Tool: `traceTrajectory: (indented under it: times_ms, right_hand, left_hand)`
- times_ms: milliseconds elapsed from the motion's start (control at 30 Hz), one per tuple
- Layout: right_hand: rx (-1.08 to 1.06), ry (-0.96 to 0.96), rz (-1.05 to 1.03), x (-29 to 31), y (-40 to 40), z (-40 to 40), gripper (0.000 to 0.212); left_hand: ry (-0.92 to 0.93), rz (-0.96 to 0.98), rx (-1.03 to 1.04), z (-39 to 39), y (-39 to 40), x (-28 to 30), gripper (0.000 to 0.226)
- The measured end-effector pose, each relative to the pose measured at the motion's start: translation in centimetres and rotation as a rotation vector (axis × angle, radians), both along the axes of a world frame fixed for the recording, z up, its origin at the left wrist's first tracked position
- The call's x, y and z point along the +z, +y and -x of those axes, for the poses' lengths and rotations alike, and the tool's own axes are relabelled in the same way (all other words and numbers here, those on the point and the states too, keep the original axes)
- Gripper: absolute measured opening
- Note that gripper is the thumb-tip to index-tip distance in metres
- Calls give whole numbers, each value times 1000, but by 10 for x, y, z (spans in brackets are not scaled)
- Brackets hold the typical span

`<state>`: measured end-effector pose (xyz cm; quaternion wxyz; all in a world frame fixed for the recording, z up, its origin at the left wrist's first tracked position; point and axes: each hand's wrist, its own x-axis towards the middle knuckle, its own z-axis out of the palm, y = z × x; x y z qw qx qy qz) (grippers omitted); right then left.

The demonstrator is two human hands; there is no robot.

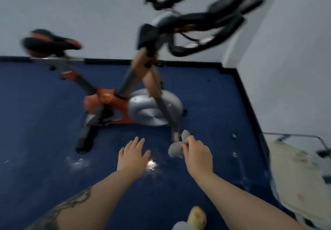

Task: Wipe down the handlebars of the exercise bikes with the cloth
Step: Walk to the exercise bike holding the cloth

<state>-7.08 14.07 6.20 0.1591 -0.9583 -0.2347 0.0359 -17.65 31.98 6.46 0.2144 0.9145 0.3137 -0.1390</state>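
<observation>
Whole frame was smeared, so the head was likely swinging; main risk judged from here was misjudging the reach and knocking the exercise bike or clipping its handlebars, which hung high at the upper right of view, well apart from both hands. The bike stood on the blue carpet close to the far wall, its front end toward the room corner on the right, saddle to the left, silver flywheel cover low in the middle. Second risk: the cloth was only pinched, so it could slip out on the way up to the bars. The carpet ran to a dark skirting along both walls and showed pale specks and a bright glare patch near the hands. At the carpet's right edge sat a pale, stained round-edged thing with a thin metal frame, unclear what.

Right hand was curled closed, gripping the grey cloth bunched at the fingertips, low in front of the bike's front foot. Left hand was flat and open, fingers spread, holding nothing. Something yellowish at the bottom edge, too blurred to tell.
</observation>
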Motion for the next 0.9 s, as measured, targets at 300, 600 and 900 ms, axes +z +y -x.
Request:
traceTrajectory:
  times_ms: [300,600,900]
  right_hand:
    - [301,70,-71,20,263,126,17]
    - [559,86,-69,30,456,194,16]
    - [734,98,-28,15,636,177,18]
  left_hand:
    - [-50,-95,352,201,214,21,58]
    - [-91,-39,579,272,357,11,58]
    - [-36,-54,668,268,538,7,57]
